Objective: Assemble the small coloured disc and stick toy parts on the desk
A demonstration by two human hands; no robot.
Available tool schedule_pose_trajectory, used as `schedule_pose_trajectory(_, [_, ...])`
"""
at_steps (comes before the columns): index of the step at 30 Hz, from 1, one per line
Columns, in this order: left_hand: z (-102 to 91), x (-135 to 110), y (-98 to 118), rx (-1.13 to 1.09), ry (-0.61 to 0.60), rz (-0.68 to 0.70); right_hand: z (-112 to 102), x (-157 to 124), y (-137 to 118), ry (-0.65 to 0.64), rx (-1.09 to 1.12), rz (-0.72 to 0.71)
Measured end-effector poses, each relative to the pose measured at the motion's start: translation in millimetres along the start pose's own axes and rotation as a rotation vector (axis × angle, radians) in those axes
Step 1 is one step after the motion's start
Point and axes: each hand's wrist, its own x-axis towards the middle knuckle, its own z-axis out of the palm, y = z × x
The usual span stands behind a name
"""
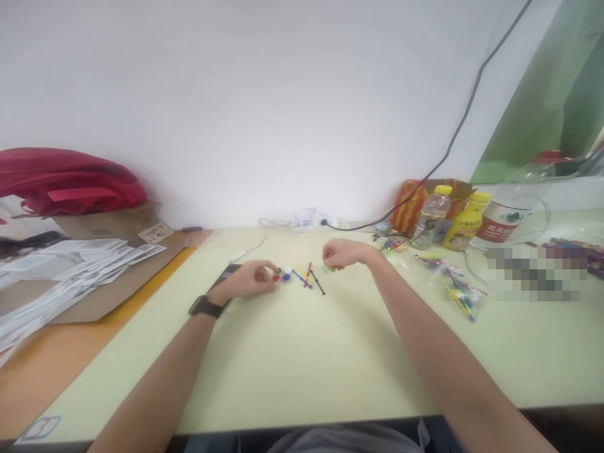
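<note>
My left hand (252,278), with a black watch on its wrist, rests on the table at the small discs. Its thumb and forefinger curve apart around a red disc (276,277), with a blue disc (286,277) and a white disc (287,270) just beyond. Thin plastic sticks lie to their right: a blue stick (301,278), a red-and-yellow pair (307,275) partly crossing it, and a black stick (318,283). My right hand (346,253) is closed in a pinch above the table. A small green piece (329,268) shows under its fingertips; whether it is held is unclear.
A dark phone-like slab (226,277) lies partly under my left hand. Bags of coloured sticks (455,289), a clear bottle (431,217) and a yellow bottle (465,223) stand or lie right. Papers (89,267) and cardboard are left. A cable (448,151) runs along the wall.
</note>
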Motion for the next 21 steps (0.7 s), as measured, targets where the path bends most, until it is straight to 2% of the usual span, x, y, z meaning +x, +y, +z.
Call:
schedule_pose_trajectory(2, [-0.5,1,3,0.037,0.045,-0.001,3,1,-3,0.031,0.039,-0.038])
schedule_pose_trajectory(6, [3.7,3,21,0.161,0.33,0.086,15,8,-13,0.063,0.173,-0.127])
schedule_pose_trajectory(8, [12.7,3,33,0.144,0.418,0.166,24,13,-20,0.068,0.264,-0.179])
schedule_pose_trajectory(12, [38.9,6,48,0.035,0.351,0.282,43,25,-30,0.067,0.433,-0.256])
schedule_pose_trajectory(14, [48.3,8,48,-0.02,0.381,0.284,50,30,-31,0.074,0.491,-0.27])
schedule_pose_trajectory(18, [52.2,10,44,-0.005,0.455,0.297,58,35,-30,0.07,0.547,-0.28])
schedule_pose_trajectory(21, [50.5,9,46,0.052,0.456,0.32,63,35,-30,0.051,0.54,-0.282])
